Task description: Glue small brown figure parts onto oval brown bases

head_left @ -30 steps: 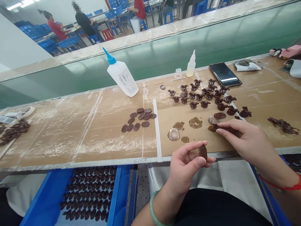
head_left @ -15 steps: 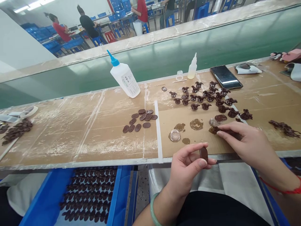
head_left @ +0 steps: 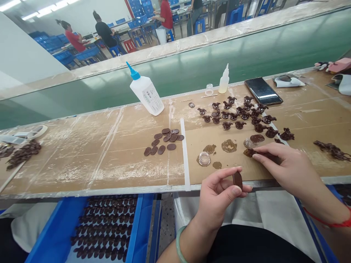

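Note:
My left hand (head_left: 219,195) pinches a dark brown oval base piece (head_left: 237,180) between thumb and fingers, just in front of the table edge. My right hand (head_left: 285,166) rests on the cardboard with its fingers pressed down on a small dark brown figure piece (head_left: 249,152); most of that piece is hidden under the fingers. A small clear glue cup (head_left: 203,158) stands left of it. Several brown figures (head_left: 241,113) stand farther back, and a group of oval bases (head_left: 164,140) lies to the left.
A white bottle with a blue nozzle (head_left: 145,93) leans at the back, beside a smaller dropper bottle (head_left: 223,79) and a black phone (head_left: 262,91). A blue bin of oval pieces (head_left: 104,228) sits below the table edge. Other people work in the background.
Both hands stay nearly still. The view has shifted slightly, so everything sits a little lower in the picture.

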`<state>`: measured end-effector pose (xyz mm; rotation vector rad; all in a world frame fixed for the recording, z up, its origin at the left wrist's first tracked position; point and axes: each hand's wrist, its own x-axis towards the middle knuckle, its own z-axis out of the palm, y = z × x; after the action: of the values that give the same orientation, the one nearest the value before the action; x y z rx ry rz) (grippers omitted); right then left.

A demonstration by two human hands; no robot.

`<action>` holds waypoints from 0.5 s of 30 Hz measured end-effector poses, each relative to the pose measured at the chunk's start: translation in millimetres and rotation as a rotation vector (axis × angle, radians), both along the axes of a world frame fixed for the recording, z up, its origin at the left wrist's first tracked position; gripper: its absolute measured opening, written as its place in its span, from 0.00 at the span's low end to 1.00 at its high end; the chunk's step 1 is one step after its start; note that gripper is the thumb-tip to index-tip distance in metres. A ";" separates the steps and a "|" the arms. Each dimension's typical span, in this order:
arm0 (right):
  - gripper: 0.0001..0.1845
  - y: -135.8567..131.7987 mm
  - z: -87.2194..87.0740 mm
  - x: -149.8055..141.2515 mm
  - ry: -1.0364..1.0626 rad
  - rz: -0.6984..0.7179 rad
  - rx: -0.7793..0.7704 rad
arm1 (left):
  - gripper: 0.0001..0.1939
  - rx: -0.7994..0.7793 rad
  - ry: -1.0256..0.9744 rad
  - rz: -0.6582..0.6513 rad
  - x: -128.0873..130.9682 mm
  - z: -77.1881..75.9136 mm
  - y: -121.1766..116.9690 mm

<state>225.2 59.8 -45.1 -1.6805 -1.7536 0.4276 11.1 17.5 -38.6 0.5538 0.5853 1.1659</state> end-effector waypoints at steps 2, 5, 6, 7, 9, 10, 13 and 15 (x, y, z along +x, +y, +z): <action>0.14 -0.1 1.6 -1.0 0.015 -0.006 -0.016 | 0.15 0.000 -0.001 -0.001 0.3 0.4 -0.2; 0.14 -0.4 5.5 -3.2 0.051 -0.025 -0.050 | 0.15 -0.006 0.001 0.002 0.2 0.9 -0.4; 0.14 -0.6 7.1 -3.8 0.068 -0.037 -0.064 | 0.15 -0.009 0.003 0.005 0.0 1.0 -0.4; 0.15 -0.9 8.5 -4.0 0.090 -0.054 -0.079 | 0.16 -0.012 0.004 0.009 -0.1 1.1 -0.5; 0.16 -2.0 10.8 -3.6 0.147 -0.103 -0.112 | 0.16 -0.019 0.006 0.019 -0.4 1.2 -0.5; 0.16 -2.8 11.6 -2.8 0.182 -0.129 -0.130 | 0.17 -0.024 0.007 0.023 -0.4 1.2 -0.5; 0.18 -6.7 13.1 -0.2 0.338 -0.174 -0.214 | 0.16 -0.024 0.012 0.031 0.2 1.4 -0.7; 0.21 -10.6 15.2 -0.3 0.502 -0.170 -0.290 | 0.16 -0.008 0.018 0.043 1.2 2.1 -0.6</action>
<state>224.9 49.2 -29.9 -1.7092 -1.2157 0.9671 12.2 16.9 -36.5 0.5474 0.6192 1.1994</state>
